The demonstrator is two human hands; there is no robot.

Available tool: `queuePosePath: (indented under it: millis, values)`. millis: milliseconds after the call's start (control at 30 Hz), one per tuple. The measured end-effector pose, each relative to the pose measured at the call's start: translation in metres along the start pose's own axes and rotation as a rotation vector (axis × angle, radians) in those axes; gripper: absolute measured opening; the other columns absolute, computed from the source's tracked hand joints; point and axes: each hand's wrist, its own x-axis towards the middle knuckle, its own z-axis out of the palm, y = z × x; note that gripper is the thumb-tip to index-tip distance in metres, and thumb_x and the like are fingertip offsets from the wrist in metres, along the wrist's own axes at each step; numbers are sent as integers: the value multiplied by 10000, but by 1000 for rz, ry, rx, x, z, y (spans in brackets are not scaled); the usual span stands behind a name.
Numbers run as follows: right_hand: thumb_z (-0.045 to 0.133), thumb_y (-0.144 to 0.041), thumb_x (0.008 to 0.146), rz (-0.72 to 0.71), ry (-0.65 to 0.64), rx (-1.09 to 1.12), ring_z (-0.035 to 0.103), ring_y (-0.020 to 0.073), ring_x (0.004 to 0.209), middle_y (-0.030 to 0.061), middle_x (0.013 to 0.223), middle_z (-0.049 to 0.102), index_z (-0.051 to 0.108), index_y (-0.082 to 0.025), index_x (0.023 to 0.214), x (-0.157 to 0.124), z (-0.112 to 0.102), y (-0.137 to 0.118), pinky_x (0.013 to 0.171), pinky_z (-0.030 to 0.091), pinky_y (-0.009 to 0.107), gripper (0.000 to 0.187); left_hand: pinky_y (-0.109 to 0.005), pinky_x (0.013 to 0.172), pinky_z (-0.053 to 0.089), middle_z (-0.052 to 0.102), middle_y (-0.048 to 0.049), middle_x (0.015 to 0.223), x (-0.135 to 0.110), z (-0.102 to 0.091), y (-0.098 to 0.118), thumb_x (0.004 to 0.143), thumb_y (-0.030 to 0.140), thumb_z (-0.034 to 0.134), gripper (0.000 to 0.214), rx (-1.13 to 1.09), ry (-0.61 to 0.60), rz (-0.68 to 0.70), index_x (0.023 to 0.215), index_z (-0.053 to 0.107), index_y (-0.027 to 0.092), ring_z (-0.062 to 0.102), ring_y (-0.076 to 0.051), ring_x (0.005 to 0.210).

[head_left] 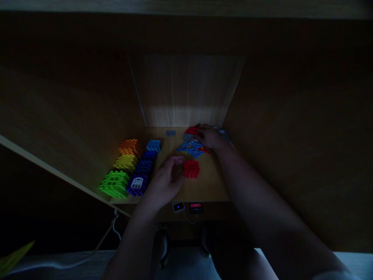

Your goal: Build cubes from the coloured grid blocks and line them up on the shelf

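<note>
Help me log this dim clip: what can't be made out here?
Head view:
- Right hand covers part of the loose tile pile; its grip is hidden.
- Left hand beside the red cube: contact lost in darkness.
- Two small devices: too small.

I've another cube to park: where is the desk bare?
Bare wood lies right of the red cube, toward the desk's front edge. Crowded: the cube row on the left and the loose tiles under the right hand.
</note>
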Motion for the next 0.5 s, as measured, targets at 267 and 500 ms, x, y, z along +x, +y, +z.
queuePosePath:
  millis: [267,500]
  values:
    - [681,-290,984,54,21,-11,685,304,1254,148,1323,758,820,-188,1163,3,-2,5,1153,494,444,249,-518,1207,509,710,-120,1414,-1,0,0,948,160,624,404,-8,-3,-21,1346,590,224,674,-276,1356]
    - [753,-466,963,39,17,5,639,372,1319,195,1366,731,810,-165,1178,-1,-2,-3,1182,462,497,375,-504,1200,517,725,-105,1387,0,-1,2,940,153,628,381,-19,19,-4,1312,617,234,686,-273,1339]
